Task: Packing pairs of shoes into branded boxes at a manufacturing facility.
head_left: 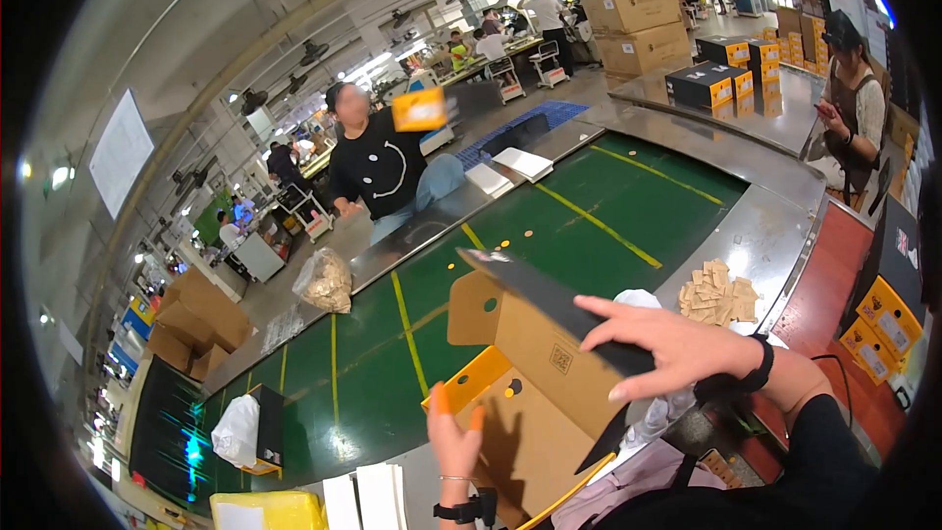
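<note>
In front of me a shoe box (530, 319) stands with its lid raised, brown cardboard inside, black and orange outside. My right hand (667, 339) lies spread against the black outer face of the lid, thumb and fingers apart. At the box's near left side is my left hand (456, 447), its fingers stretched upward by the orange wall. Orange covers sit on two of its fingertips. Its shadow falls on the bare cardboard within the box, and neither hand is closed round anything.
A green conveyor belt (373, 353) runs past, with a box under a white bag (237, 430) on it. Folded cardboard pieces (716, 294) lie on the metal edge. Opposite, a person (378, 162) is beside a blurred orange-and-black box (419, 110). White stacks (368, 496) and a yellow packet (265, 510) lie nearest me.
</note>
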`<state>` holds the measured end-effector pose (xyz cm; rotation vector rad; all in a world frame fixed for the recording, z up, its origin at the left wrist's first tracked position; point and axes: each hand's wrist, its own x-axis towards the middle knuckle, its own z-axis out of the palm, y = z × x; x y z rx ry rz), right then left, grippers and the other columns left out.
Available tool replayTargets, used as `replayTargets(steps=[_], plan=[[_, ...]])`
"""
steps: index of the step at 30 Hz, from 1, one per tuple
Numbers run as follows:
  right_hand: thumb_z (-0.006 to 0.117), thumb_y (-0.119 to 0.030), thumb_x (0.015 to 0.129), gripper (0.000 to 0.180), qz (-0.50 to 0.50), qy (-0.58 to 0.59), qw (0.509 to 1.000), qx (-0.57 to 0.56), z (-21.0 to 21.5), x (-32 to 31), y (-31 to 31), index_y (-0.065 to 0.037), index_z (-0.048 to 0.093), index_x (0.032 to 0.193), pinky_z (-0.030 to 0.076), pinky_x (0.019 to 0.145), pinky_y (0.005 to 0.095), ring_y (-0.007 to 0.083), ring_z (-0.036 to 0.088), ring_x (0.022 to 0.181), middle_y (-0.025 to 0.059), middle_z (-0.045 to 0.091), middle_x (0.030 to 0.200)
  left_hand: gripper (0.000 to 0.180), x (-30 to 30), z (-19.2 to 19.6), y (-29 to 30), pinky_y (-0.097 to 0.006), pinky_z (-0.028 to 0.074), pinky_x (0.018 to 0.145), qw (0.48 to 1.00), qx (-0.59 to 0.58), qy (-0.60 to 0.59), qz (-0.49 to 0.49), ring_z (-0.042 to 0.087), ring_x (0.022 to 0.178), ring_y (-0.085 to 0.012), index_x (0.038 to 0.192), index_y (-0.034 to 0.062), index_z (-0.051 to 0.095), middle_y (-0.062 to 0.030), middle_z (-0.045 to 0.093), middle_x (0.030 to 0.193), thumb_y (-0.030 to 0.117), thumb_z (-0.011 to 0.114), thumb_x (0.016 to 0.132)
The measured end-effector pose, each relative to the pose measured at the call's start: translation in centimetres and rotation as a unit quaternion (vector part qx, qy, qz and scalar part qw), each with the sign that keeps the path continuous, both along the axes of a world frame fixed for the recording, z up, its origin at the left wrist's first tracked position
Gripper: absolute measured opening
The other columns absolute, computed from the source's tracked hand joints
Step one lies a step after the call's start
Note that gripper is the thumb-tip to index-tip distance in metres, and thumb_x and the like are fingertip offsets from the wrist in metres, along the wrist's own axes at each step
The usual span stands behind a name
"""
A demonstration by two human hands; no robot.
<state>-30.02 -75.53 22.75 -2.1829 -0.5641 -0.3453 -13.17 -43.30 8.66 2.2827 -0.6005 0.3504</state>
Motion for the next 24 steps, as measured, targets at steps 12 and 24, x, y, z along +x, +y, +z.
replayTargets(steps=[12,24], plan=[[0.062,-0.009,0.083,0.038,-0.181,0.023,0.983,0.031,-3.2,1.7,-9.4,-0.004,0.06,0.12,0.054,0.075,0.0341,0.0263,0.071,0.083,0.0177,0.072,0.099,0.02,4.9,-5.4,11.7,-0.037,0.047,0.073,0.97,-0.175,0.093,0.14,0.053,0.08,-0.0208,0.104,-0.0062,0.059,-0.0135,0.062,0.093,0.005,0.058,0.088],[0.075,-0.036,0.081,0.089,-0.231,0.206,0.947,-0.085,-11.6,3.3,-7.7,0.0,0.028,0.148,0.055,0.076,0.0425,0.0376,0.07,0.084,0.0282,0.069,0.1,0.031,5.3,-18.3,7.5,-0.033,0.052,0.087,0.653,-0.733,0.171,-0.078,0.064,0.108,-0.0264,0.124,-0.0015,0.058,-0.012,0.064,0.123,0.009,0.06,0.095]])
